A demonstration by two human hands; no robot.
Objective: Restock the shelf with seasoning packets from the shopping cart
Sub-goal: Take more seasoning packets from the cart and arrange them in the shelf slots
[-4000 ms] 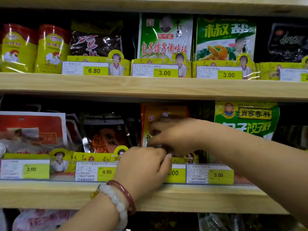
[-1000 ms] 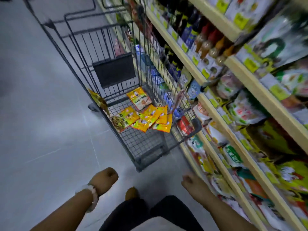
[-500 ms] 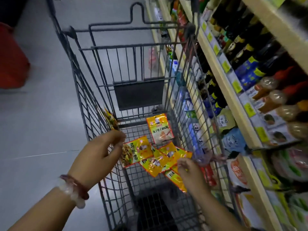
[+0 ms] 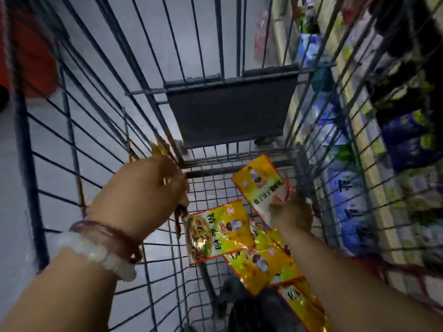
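Both hands are inside the wire shopping cart [image 4: 72,130]. My left hand [image 4: 143,190] is curled round a dark yellow seasoning packet [image 4: 158,148] that leans on the cart's left wall; the packet's ends stick out above and below the fingers. My right hand [image 4: 293,213] pinches the near end of another yellow seasoning packet [image 4: 261,183], which is tilted up off the cart floor. Several more yellow packets [image 4: 220,231] lie overlapping on the floor between the hands, partly under my right forearm. The view is motion-blurred.
The dark folded child-seat flap [image 4: 230,111] stands at the cart's far end. Stocked shelves [image 4: 405,144] run along the cart's right side, close to its wire wall. Grey floor and a red object [image 4: 31,56] lie to the left.
I turned from the shelf to the cart and leaned in. Both hands went down into it; the left closed on the packet at the left wall, the right lifted a packet's end.
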